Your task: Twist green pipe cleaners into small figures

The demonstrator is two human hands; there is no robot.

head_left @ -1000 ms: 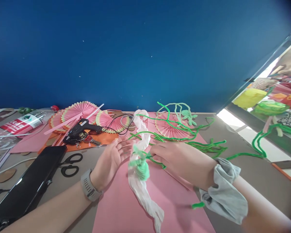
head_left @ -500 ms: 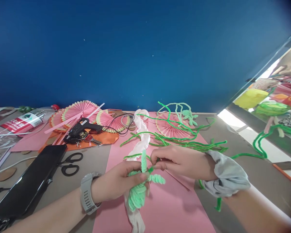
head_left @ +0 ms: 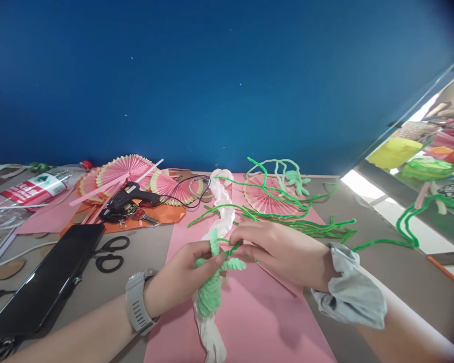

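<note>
My left hand grips a light green pipe-cleaner figure, its thumb pressed over the middle. One fuzzy stub sticks up above the fingers and another points right. My right hand pinches a darker green pipe cleaner where it meets the figure, just right of my left thumb. Its far end is partly hidden by the fingers. Both hands are over a pink paper sheet. A crumpled white strip passes beneath the figure.
Loose green pipe cleaners lie beyond my right hand, near folded pink paper fans. To the left are a black glue gun, scissors, a black phone and a plastic bottle. A blue panel closes off the back.
Both hands have shifted slightly left and away from me with the green figure. The right fingers have closed in nearer the left thumb, still pinching the darker pipe cleaner.
</note>
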